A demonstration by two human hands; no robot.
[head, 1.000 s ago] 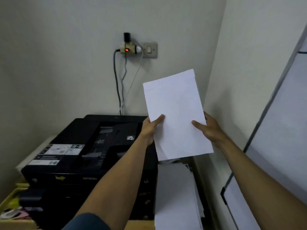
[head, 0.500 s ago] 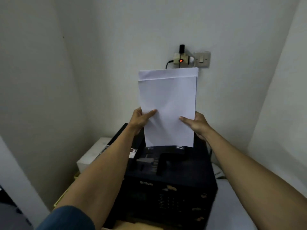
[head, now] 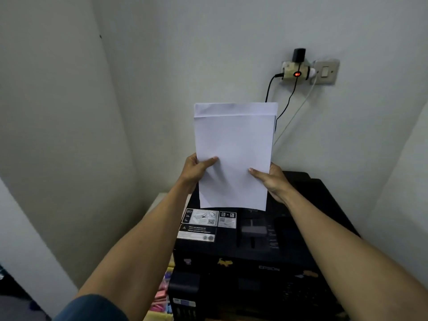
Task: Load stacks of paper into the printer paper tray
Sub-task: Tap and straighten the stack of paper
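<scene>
A thin stack of white paper (head: 234, 144) stands upright above the back of the black printer (head: 254, 249). My left hand (head: 195, 171) grips its lower left edge, thumb across the front. My right hand (head: 269, 179) holds the lower right edge the same way. The stack's bottom edge hangs just over the printer's top, near the rear. One sheet at the back sticks up higher than the rest. The paper hides the printer's rear feed area.
The printer sits in a wall corner. A wall socket with an adapter (head: 298, 70) and hanging cables (head: 283, 107) is behind it on the right. A white box (head: 162, 202) stands left of the printer, and colourful items (head: 162, 295) lie lower left.
The paper has come from the right side to a spot centred over the printer's back and sits lower. The view has swung left; the loose paper pile beside the printer is out of sight.
</scene>
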